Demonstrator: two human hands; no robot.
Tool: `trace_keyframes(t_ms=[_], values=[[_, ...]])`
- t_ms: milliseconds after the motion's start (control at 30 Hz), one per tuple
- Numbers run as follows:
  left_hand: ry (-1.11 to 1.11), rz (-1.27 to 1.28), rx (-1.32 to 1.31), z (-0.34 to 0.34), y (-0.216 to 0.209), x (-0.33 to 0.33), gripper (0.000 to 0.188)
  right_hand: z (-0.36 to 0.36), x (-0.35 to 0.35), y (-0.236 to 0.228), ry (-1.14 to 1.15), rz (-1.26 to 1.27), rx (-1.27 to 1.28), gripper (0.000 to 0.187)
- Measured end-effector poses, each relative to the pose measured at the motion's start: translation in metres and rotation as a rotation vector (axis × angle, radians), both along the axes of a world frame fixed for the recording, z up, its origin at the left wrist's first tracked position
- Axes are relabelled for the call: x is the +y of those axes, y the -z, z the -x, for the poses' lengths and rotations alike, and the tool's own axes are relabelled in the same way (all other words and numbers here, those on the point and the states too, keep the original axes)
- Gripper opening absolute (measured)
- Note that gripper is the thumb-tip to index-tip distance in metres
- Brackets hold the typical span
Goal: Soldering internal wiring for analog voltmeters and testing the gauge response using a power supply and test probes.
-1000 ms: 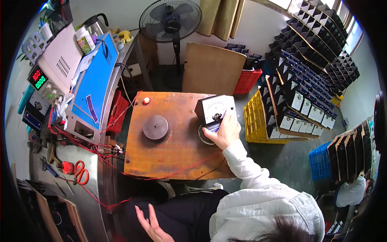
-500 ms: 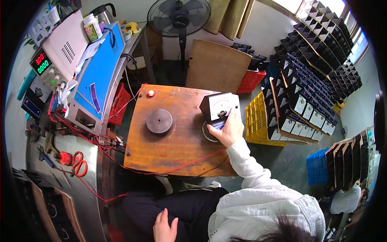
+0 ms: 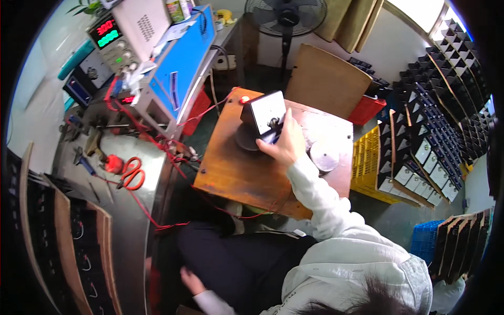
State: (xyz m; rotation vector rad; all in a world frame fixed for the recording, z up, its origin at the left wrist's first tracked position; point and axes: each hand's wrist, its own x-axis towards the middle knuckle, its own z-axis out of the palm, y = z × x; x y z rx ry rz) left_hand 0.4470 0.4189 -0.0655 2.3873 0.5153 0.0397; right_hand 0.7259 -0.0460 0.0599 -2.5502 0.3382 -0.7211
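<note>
My right hand (image 3: 287,143) is closed on an analog meter (image 3: 268,113) with a black wedge-shaped case and a white dial face. The hand grips it from the right side, thumb low on the front. The meter is at a dark round disc (image 3: 245,137) on the wooden table (image 3: 236,176), covering part of it; whether they touch I cannot tell. To the right of my wrist sits a second, shiny grey round disc (image 3: 325,156). My left hand (image 3: 193,282) hangs low beside my dark-trousered thigh, its fingers mostly hidden.
A small lit red lamp (image 3: 244,99) is at the table's far left corner. Left stands a metal bench (image 3: 123,194) with red-handled scissors (image 3: 132,174), red wires and a power supply (image 3: 110,37). A yellow crate (image 3: 366,163) and stacked meters (image 3: 430,157) stand right.
My right hand has carried the meter leftward across the table, from the right-hand disc to the dark left one. My left hand has slid off my thigh to its side. The view has shifted.
</note>
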Motion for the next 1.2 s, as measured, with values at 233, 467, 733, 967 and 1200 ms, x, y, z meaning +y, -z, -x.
trace_keyframes(t_ms=[233,467,733,967,1200], values=[[-0.014,-0.114,0.441,0.078,0.062,-0.031,0.038,-0.034,0.03,0.022,0.07,-0.001,0.148,0.12],[-0.419,0.331,-0.102,0.049,-0.03,-0.07,0.037,-0.046,0.001,0.043,-0.222,0.091,-0.14,0.097],[-0.295,0.036,-0.663,-0.024,-0.159,-0.108,0.039,0.031,0.103,-0.013,-0.569,-0.167,-0.216,0.115],[-0.329,-0.184,-0.718,-0.068,-0.198,-0.073,0.101,0.11,0.293,-0.079,-1.27,0.089,-0.074,0.113],[-0.184,0.237,-0.796,-0.076,-0.188,-0.006,0.109,0.093,0.279,-0.072,-1.248,-0.418,0.106,0.057]])
